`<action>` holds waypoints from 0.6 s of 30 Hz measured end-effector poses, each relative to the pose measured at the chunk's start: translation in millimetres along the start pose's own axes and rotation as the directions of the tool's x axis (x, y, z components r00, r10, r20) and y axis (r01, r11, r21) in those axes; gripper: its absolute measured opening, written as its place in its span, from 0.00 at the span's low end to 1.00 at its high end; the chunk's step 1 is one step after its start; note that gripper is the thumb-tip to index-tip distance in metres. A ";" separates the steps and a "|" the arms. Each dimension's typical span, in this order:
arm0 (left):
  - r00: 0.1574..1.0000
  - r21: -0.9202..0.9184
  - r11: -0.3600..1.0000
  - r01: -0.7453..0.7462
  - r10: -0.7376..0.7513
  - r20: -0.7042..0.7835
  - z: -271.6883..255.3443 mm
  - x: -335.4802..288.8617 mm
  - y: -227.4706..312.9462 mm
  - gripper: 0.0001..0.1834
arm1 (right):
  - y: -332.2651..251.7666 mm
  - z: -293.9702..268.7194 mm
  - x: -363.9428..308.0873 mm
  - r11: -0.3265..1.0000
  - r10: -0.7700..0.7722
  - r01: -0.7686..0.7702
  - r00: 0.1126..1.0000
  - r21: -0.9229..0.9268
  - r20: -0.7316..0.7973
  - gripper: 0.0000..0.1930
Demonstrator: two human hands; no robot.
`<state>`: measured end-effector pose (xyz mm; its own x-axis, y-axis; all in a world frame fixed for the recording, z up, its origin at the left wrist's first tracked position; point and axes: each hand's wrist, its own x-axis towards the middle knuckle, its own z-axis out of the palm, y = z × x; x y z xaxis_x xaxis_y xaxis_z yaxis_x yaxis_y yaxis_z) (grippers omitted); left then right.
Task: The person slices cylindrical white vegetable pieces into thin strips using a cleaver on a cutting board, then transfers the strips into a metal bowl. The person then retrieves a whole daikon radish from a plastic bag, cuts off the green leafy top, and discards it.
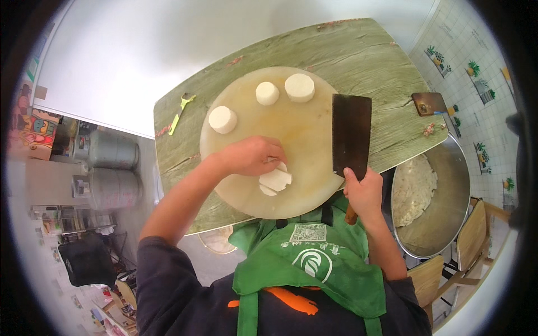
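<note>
My right hand (pixel 362 189) grips a cleaver (pixel 352 133) by its wooden handle. Its wide dark blade points away from me over the right edge of a round cutting board (pixel 235 162). At the near middle of the board, my left hand (pixel 255 155) is closed, its curled fingers on cut white radish slices (pixel 276 180). The fingers partly hide the slices. Farther back on the board are three thick peeled radish chunks: one at the left (pixel 223 119), one in the middle (pixel 267 93) and the largest (pixel 300 87) to its right.
The board lies on a green wood-patterned table (pixel 370 61). A yellow-green peeler (pixel 181 113) is at its left, a phone (pixel 430 104) at the far right corner. Below the right edge stands a large metal pot (pixel 457 185) holding pale shreds (pixel 414 190). Wooden chairs (pixel 471 235) are beside it; gas cylinders (pixel 115 187) stand left.
</note>
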<state>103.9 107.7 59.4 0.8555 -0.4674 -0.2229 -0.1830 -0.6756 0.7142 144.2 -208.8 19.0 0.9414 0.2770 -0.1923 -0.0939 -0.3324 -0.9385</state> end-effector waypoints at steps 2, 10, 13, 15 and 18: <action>0.999 -0.016 1.000 0.024 -0.024 0.038 0.2 -5.9 1.9 0.21 | -1.1 0.2 -1.1 1.000 0.014 -0.014 1.000 -0.010 0.001 0.09; 0.991 0.195 0.980 -0.045 0.068 -0.115 39.0 -46.8 13.6 0.46 | -11.3 -3.4 1.9 0.994 0.056 -0.051 0.997 -0.094 0.048 0.10; 0.941 0.136 0.989 0.052 -0.003 -0.339 68.0 -42.0 14.1 0.46 | -21.1 -11.7 2.5 0.945 -0.064 0.099 0.990 -0.311 0.123 0.11; 0.865 0.085 0.986 0.146 -0.085 -0.495 90.7 -34.6 20.6 0.47 | -29.0 -18.2 -2.2 0.874 -0.155 0.233 0.965 -0.426 0.210 0.11; 0.714 -0.001 0.967 0.253 -0.188 -0.674 122.0 -19.5 37.6 0.49 | -40.7 -24.8 -18.5 0.825 -0.141 0.316 0.918 -0.469 0.371 0.10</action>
<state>21.2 21.8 9.6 0.9720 0.1773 0.1542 0.0399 -0.7712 0.6354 138.6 -222.7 67.9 0.7574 0.6354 -0.1505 0.3718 -0.6091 -0.7006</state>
